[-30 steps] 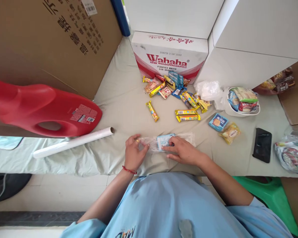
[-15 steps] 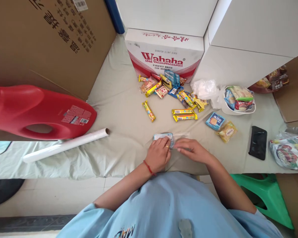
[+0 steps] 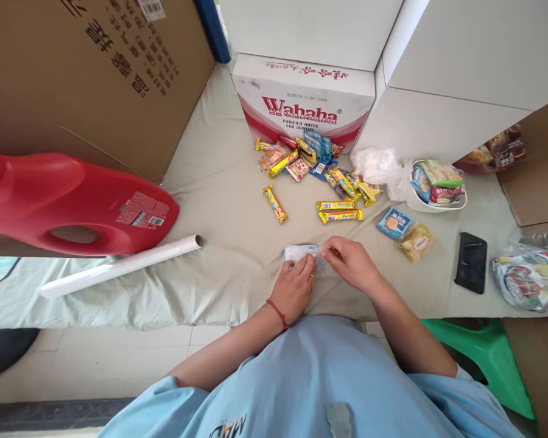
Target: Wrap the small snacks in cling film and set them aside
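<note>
A small blue-and-white packet point(image 3: 298, 250) lies flat on the cloth in front of me. My left hand point(image 3: 296, 281) rests over its near side, fingers holding it down. Clear plastic film point(image 3: 329, 267) sticks out from the packet's right end. With thumb and fingertips together, my right hand point(image 3: 352, 263) pinches the film's upper edge beside the packet. Part of the packet is hidden under my left fingers.
Beyond my hands lie yellow snack bars point(image 3: 340, 212) and a pile of wrapped snacks point(image 3: 296, 159). Right: two packets point(image 3: 395, 223), a white bowl point(image 3: 438, 205), a phone point(image 3: 470, 263). Left: a white roll point(image 3: 123, 267) and a red plastic container point(image 3: 119, 219).
My right hand has risen slightly, its fingers now drawn into a pinch at the film. The film strip that stretched rightward is now gathered near the packet. My left hand stays on the packet.
</note>
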`<act>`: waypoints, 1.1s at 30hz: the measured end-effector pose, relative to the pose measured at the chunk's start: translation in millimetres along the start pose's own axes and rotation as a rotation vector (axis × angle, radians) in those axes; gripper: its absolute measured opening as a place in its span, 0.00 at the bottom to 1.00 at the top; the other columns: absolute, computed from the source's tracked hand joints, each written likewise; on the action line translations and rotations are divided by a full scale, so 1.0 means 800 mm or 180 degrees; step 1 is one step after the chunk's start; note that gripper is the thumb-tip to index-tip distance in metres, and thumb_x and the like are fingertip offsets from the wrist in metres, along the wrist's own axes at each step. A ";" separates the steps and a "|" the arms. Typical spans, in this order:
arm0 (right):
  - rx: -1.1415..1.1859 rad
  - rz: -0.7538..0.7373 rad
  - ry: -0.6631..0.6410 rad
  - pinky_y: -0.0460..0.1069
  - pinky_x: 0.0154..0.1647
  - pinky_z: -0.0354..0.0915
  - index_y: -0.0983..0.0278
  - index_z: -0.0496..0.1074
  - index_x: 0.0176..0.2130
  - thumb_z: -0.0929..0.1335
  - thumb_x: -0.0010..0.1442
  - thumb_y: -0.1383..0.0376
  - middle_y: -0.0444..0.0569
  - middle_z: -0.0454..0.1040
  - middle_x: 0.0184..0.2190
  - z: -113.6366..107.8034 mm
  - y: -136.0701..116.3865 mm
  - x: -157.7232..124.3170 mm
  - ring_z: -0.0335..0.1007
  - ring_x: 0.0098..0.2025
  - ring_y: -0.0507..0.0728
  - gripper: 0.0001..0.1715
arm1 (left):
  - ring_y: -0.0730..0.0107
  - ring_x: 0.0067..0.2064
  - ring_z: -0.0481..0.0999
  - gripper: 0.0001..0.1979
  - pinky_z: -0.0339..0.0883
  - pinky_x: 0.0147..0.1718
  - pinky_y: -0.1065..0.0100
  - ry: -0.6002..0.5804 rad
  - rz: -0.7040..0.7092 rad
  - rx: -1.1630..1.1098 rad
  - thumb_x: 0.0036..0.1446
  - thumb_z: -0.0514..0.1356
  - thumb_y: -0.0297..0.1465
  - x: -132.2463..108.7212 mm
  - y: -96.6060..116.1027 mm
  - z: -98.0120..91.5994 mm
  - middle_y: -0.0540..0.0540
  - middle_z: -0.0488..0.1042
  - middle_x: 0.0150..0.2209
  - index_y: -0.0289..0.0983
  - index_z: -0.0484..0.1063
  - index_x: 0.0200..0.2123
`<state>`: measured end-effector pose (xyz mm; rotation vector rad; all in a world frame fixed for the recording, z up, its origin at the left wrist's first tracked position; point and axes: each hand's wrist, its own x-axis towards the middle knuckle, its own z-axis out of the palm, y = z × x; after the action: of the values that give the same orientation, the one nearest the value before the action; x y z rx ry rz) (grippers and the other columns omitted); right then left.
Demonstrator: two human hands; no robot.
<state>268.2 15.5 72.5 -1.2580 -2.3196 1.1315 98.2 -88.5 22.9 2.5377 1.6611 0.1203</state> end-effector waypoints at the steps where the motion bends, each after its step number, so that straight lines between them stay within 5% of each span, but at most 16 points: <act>1: -0.0073 -0.0028 -0.0032 0.46 0.39 0.62 0.63 0.73 0.38 0.66 0.67 0.66 0.46 0.76 0.33 0.007 -0.010 0.012 0.70 0.35 0.53 0.06 | 0.54 0.60 0.71 0.19 0.65 0.54 0.52 0.0014 0.0027 -0.0048 0.69 0.49 0.23 0.001 0.000 0.001 0.33 0.73 0.61 0.31 0.73 0.58; 6: -0.0618 0.0149 -0.0442 0.47 0.43 0.61 0.65 0.74 0.41 0.66 0.68 0.70 0.50 0.79 0.39 0.046 -0.049 0.063 0.72 0.41 0.54 0.06 | 0.47 0.56 0.73 0.17 0.68 0.58 0.46 0.0008 -0.0003 -0.0557 0.61 0.54 0.23 -0.004 -0.007 -0.006 0.32 0.78 0.49 0.30 0.77 0.49; 13: -0.1294 0.0273 -0.0783 0.49 0.42 0.63 0.65 0.73 0.49 0.60 0.74 0.67 0.56 0.77 0.47 0.072 -0.082 0.073 0.74 0.45 0.58 0.13 | 0.49 0.58 0.73 0.21 0.73 0.59 0.50 0.0174 0.0186 -0.1765 0.48 0.56 0.22 -0.037 -0.046 -0.032 0.32 0.76 0.50 0.32 0.76 0.47; 19: -0.1440 -0.0004 -0.0791 0.49 0.42 0.66 0.65 0.71 0.50 0.58 0.75 0.68 0.55 0.74 0.45 0.099 -0.073 0.066 0.73 0.42 0.57 0.15 | 0.62 0.54 0.81 0.21 0.77 0.52 0.63 0.0587 0.0054 -0.1981 0.58 0.52 0.22 -0.076 -0.066 -0.043 0.40 0.79 0.55 0.38 0.77 0.51; 24: -0.1723 -0.0366 -0.0663 0.54 0.51 0.66 0.67 0.73 0.50 0.64 0.72 0.63 0.58 0.72 0.47 0.129 -0.080 0.045 0.68 0.51 0.63 0.13 | 0.65 0.50 0.83 0.14 0.77 0.52 0.64 0.1303 -0.1018 -0.2033 0.64 0.55 0.26 -0.106 -0.085 -0.052 0.45 0.83 0.50 0.41 0.80 0.45; 28: -0.1781 -0.0556 -0.0643 0.59 0.55 0.65 0.70 0.71 0.55 0.73 0.64 0.53 0.61 0.70 0.50 0.150 -0.092 0.028 0.63 0.56 0.66 0.29 | 0.64 0.46 0.84 0.12 0.76 0.51 0.62 0.1541 -0.2141 -0.2137 0.64 0.55 0.32 -0.106 -0.096 -0.049 0.48 0.84 0.43 0.41 0.80 0.37; 33: -0.1737 -0.0615 -0.0648 0.57 0.56 0.66 0.65 0.70 0.56 0.72 0.66 0.60 0.57 0.70 0.52 0.140 -0.077 0.024 0.64 0.56 0.64 0.21 | 0.64 0.46 0.83 0.12 0.76 0.50 0.62 0.1497 -0.2106 -0.2140 0.63 0.55 0.33 -0.100 -0.094 -0.041 0.48 0.84 0.42 0.41 0.80 0.36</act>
<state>158.6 -45.7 42.5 -1.0733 -2.9580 0.6025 -6.5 -130.4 44.5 1.4596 2.0512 1.0603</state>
